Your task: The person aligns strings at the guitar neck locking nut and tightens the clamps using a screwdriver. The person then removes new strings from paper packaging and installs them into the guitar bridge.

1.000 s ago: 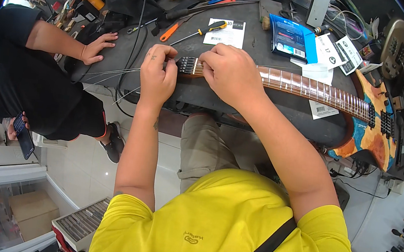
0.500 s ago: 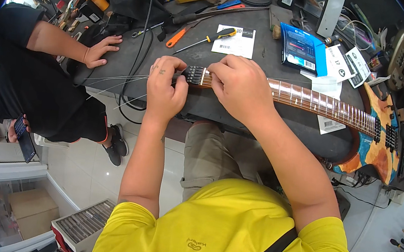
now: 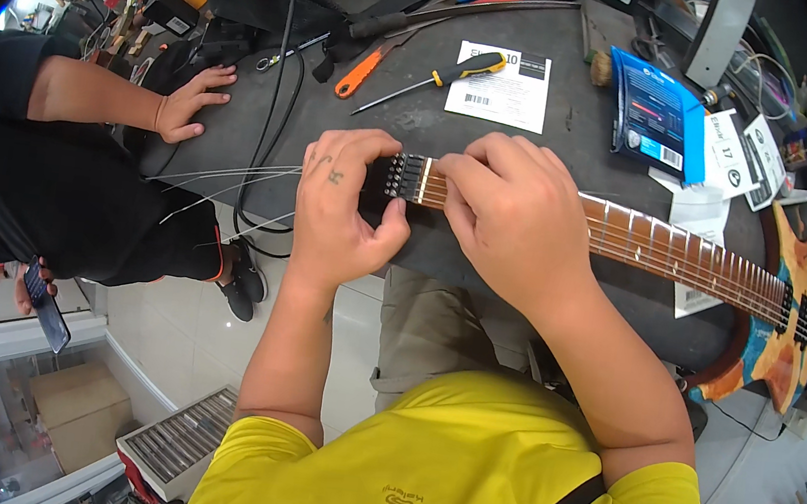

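Note:
An electric guitar [image 3: 671,247] with a blue-and-orange body lies across the bench, its neck pointing left. My left hand [image 3: 337,206] curls around the black headpiece [image 3: 407,176] at the neck's end, thumb on the near side and fingers on the far side. Loose string ends [image 3: 232,172] stick out leftward past that hand. Beside the headpiece, my right hand [image 3: 528,207] is closed over the guitar strings near the nut, thumb and forefinger together. Its fingertips are partly hidden, so the exact string it holds does not show.
On the dark bench [image 3: 269,115] lie a yellow-black screwdriver [image 3: 445,78], an orange-handled tool [image 3: 358,75], a white paper packet [image 3: 502,108] and a blue pouch [image 3: 654,117]. A black cable [image 3: 283,46] crosses at left. Another person's hand [image 3: 192,105] rests on the bench.
The view has shifted, so the bench and guitar appear lower and farther right. My left thumb and fingers look a little wider apart around the headpiece. My right hand stays on the strings.

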{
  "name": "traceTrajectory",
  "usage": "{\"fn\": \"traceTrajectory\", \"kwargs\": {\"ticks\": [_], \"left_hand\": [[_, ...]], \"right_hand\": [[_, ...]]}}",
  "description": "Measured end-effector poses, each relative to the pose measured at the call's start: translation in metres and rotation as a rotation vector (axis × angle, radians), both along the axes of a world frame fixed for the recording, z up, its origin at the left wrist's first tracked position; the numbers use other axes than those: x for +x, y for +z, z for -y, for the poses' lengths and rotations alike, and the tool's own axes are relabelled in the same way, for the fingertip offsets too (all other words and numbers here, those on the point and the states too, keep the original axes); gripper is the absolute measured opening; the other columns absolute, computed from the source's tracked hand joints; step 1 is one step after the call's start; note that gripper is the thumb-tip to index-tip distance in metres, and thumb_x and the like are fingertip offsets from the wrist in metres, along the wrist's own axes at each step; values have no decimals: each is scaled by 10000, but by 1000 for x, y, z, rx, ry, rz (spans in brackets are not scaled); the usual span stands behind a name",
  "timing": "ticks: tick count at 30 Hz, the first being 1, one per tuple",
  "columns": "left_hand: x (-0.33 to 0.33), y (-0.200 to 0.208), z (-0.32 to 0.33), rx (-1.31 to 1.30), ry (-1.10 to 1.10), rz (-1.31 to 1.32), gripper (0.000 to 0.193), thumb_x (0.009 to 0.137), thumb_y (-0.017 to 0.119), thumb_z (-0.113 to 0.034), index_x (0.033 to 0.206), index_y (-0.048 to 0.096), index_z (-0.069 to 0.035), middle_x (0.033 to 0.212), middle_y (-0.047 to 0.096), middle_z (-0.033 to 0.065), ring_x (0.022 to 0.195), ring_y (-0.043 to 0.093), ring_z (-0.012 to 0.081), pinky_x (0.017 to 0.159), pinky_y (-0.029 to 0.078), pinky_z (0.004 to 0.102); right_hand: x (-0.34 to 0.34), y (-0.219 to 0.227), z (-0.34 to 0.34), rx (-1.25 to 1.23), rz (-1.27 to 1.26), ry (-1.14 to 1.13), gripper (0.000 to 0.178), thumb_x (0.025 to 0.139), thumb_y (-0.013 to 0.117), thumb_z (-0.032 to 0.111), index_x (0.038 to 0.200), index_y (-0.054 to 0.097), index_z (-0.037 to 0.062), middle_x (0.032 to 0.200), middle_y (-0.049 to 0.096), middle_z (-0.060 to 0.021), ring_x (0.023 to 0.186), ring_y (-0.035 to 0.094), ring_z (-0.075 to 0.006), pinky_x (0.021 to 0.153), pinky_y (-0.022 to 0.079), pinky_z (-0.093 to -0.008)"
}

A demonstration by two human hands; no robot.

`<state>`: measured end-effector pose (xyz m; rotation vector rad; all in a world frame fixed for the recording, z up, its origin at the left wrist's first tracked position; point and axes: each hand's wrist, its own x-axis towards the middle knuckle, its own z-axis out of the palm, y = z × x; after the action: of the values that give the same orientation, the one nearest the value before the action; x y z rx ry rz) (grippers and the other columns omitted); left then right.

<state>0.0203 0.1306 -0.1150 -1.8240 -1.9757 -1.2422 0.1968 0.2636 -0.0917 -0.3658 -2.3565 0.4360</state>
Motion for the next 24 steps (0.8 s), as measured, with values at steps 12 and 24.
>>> {"fn": "traceTrajectory", "kwargs": {"ticks": [12,24], "left_hand": [[-8,-1,-2,-27,-75,29,556,639,709,-60,1186,641,12,1106,733,192,994,664,343,946,518,431],[-9,-7,-1,-12,-57,70,568,621,758,-125,1177,669,-49,1124,740,129,943,652,332,890,469,439]], "right_hand": [[-2,1,-4,-88,28,5,129,799,792,113,898,714,86,867,609,-21,783,611,-240,687,451,-396],[1,6,-7,-159,114,48,300,729,824,20,1020,771,64,907,644,-47,758,608,-248,658,421,-391]]}}
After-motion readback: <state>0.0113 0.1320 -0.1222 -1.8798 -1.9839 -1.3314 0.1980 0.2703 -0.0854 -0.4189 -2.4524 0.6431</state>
